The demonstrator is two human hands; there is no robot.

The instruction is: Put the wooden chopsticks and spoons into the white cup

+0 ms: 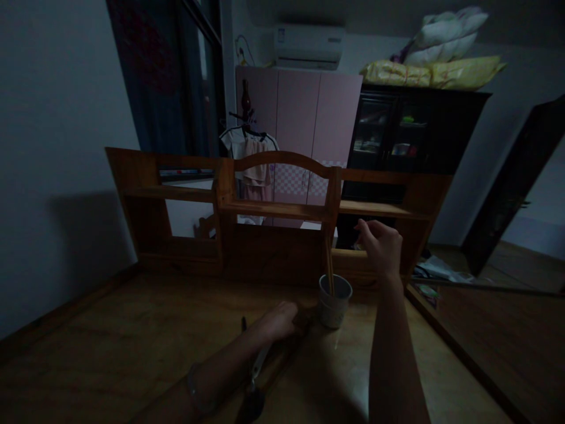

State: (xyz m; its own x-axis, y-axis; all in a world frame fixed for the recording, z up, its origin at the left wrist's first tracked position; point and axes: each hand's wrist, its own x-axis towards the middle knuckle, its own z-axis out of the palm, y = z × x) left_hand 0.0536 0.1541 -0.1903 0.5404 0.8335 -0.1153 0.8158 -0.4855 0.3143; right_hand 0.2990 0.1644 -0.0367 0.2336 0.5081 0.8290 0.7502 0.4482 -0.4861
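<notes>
My left hand (282,321) is low over the wooden tabletop, left of the cup, with its fingers curled closed. A dim brown shape shows by its fingertips, too dark to name. My right hand (382,244) is raised to the right of the cup and higher, its fingers pinched together; whatever they may hold is too small to make out. The pale cup (333,312) stands upright, and thin wooden sticks like chopsticks (329,268) lean in it. Under my left forearm lies a utensil with a light handle (261,360) and a dark rounded end (253,403), partly hidden.
A wooden shelf unit (273,209) runs along the back of the tabletop (176,330). A raised wooden edge (454,347) borders the right side. Farther off are a pink wardrobe (295,112), a dark cabinet (410,129) and hanging clothes (253,156). The light is dim.
</notes>
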